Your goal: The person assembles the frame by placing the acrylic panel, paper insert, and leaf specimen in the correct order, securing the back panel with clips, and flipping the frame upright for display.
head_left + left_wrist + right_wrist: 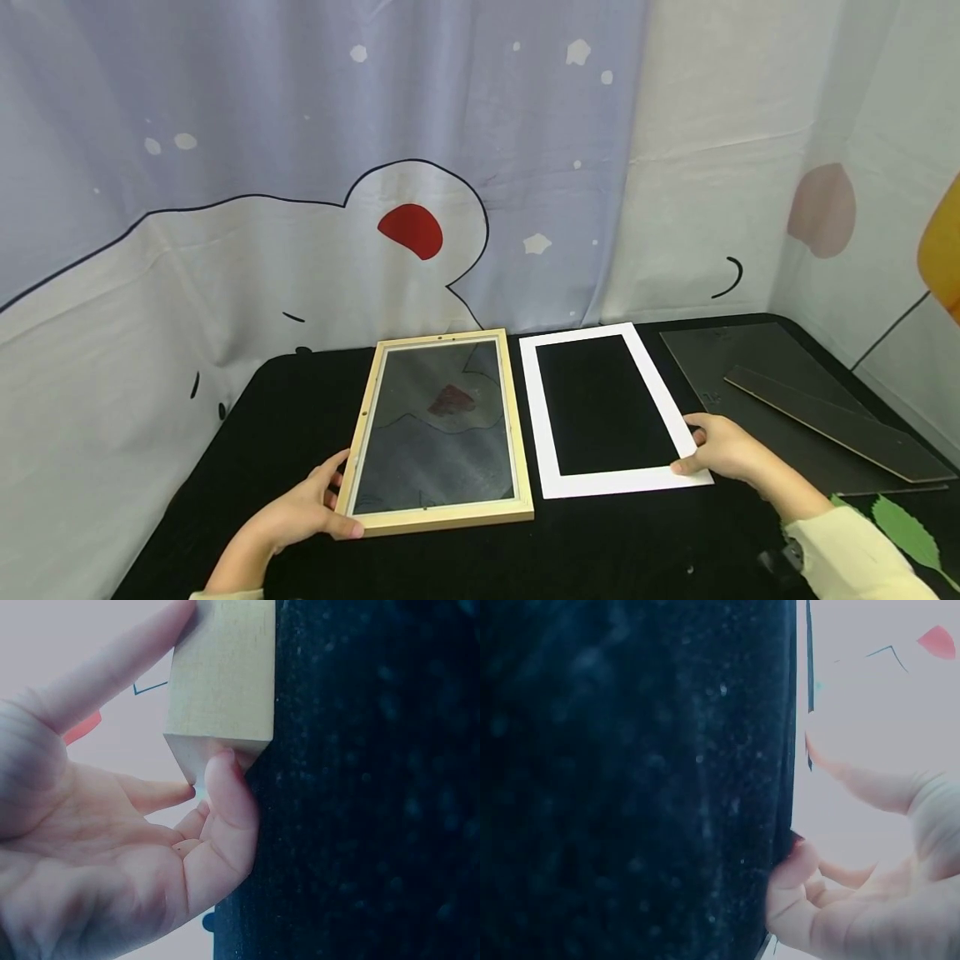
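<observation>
A pale wooden picture frame (521,450) with a reflective pane (438,442) lies at the middle of the black-covered table. My left hand (303,507) grips its near left corner, thumb over the front rim. In the left wrist view, that hand's fingertips (225,769) curl against the corner of the wood. To the right of the frame is a white rectangular picture mat (611,482), its opening showing the black cloth. My right hand (727,450) holds the mat by its near right corner, with the thumb on the face and the fingers at the outer edge.
Right of the mat lies a large dark board (735,350), with a narrow dark panel (825,425) resting on it. A green leaf (907,529) shows by the right sleeve (855,550). Behind the table hangs a printed curtain (300,267).
</observation>
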Demonstrator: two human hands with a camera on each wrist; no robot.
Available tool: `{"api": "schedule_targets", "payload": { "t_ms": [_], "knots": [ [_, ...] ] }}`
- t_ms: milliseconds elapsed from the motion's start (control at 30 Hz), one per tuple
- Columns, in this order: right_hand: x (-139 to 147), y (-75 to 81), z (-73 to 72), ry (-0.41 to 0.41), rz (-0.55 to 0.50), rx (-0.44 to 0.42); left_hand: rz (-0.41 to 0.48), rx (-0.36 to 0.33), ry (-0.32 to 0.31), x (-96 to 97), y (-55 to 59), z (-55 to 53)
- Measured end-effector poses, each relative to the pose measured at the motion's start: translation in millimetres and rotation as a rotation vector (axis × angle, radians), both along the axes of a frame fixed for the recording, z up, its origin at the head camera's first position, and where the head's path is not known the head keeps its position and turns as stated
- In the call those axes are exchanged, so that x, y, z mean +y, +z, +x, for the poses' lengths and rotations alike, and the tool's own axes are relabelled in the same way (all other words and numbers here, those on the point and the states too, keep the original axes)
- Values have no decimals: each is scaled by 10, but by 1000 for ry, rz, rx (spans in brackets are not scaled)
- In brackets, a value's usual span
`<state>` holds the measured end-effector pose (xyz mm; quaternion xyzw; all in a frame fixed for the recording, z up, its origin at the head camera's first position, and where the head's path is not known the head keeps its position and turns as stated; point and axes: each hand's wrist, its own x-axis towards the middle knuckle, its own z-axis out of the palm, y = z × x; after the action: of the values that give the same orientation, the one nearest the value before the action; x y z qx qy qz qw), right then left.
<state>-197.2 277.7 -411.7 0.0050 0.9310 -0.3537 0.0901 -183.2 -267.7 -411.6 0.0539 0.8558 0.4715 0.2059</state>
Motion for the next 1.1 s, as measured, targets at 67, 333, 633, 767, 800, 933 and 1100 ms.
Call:
{"api": "schedule_targets", "payload": {
  "t_ms": [67,333,633,767,800,933,1100],
  "knots": [
    [12,5,4,1,-24,-7,4,-3,1,3,3,5],
    [126,-25,32,31,-200,-55,-18,5,-2,7,0,-9],
    [247,-4,59,96,-431,-155,-26,5,3,16,-10,-19],
    [292,5,60,122,-497,-184,-19,7,-2,14,-9,-20],
    [303,6,57,129,-511,-188,-18,6,-1,15,-8,-20],
    [343,19,49,153,-569,-193,-14,3,0,14,-11,-21],
    [380,34,49,163,-599,-168,-4,1,-3,11,-17,-23]
  ]
}}
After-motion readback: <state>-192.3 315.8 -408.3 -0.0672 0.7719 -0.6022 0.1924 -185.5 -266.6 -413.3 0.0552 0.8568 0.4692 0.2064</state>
